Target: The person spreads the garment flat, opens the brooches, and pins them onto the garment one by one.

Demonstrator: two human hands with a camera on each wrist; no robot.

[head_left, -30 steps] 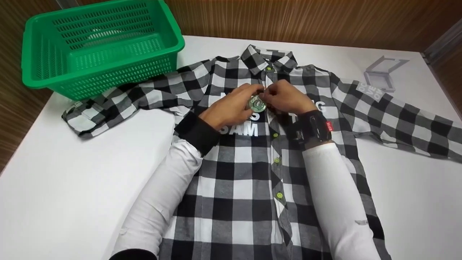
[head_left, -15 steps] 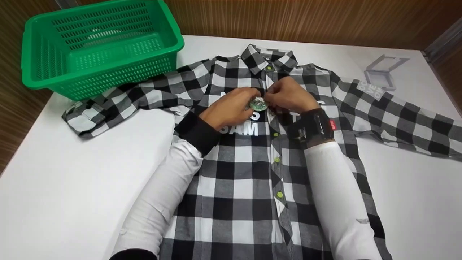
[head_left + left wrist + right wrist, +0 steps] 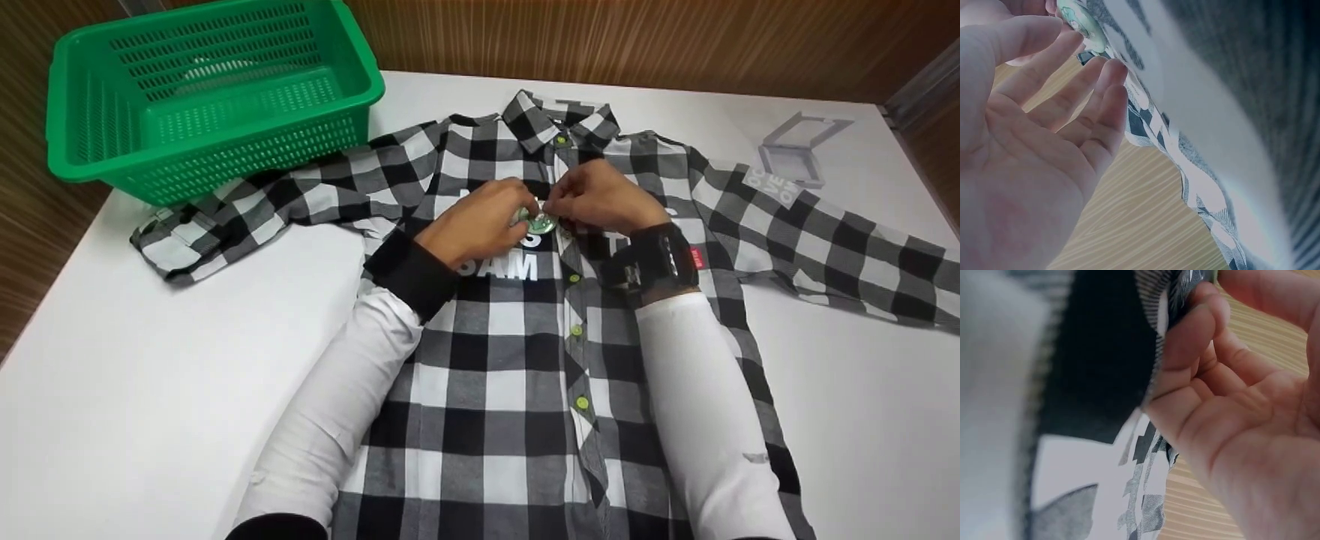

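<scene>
A black-and-white checked shirt (image 3: 487, 390) with yellow-green buttons is spread on the white table, collar at the back. At its chest is a small round green badge (image 3: 541, 223) with a picture on it. My left hand (image 3: 472, 223) holds the badge's left side between thumb and finger; the other fingers are half bent in the left wrist view. My right hand (image 3: 606, 196) pinches at the badge's upper right edge with curled fingers. In the right wrist view, shirt cloth (image 3: 1100, 349) lies against those fingers. Fingers cover parts of the badge.
A green plastic basket (image 3: 247, 161) stands at the back left, beside and partly over the left shirt sleeve (image 3: 322, 191). An open clear box (image 3: 795, 161) stands at the back right. Wood-grain panels (image 3: 637, 45) rise behind the table (image 3: 150, 375).
My right hand has shifted slightly right and down, with its fingertips now at the badge's edge. The badge has tilted a little. My left hand has hardly moved.
</scene>
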